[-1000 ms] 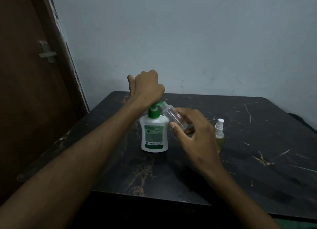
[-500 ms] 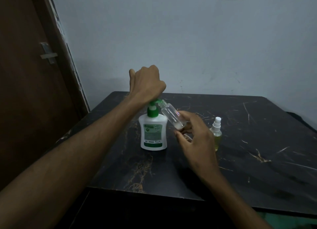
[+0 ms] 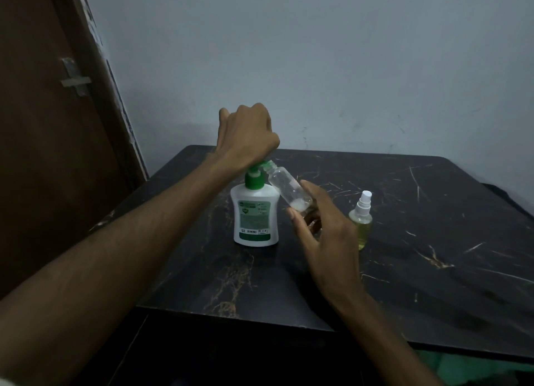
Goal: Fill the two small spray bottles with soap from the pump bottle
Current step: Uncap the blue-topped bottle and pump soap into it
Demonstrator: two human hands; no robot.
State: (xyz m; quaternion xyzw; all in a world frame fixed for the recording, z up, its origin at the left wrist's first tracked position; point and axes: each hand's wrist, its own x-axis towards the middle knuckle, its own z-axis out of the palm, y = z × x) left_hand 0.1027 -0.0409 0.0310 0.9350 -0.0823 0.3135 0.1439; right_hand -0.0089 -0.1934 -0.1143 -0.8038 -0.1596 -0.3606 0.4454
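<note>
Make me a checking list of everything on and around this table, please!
Surface: dark marble table, scratched.
Job's things: pump bottle upright; clear bottle tilted at its nozzle, a little white soap inside; capped spray bottle upright, yellowish liquid.
Clutter: nothing seen.
Hands: left hand presses the pump; right hand holds the clear bottle.
Cables: nothing seen.
Surroundings: pale wall, brown door.

you're at a black marble table point(image 3: 404, 270) with gold veins, set against a pale wall point(image 3: 318, 67); a brown door point(image 3: 43, 154) with a metal latch point(image 3: 75, 80) stands left.
</note>
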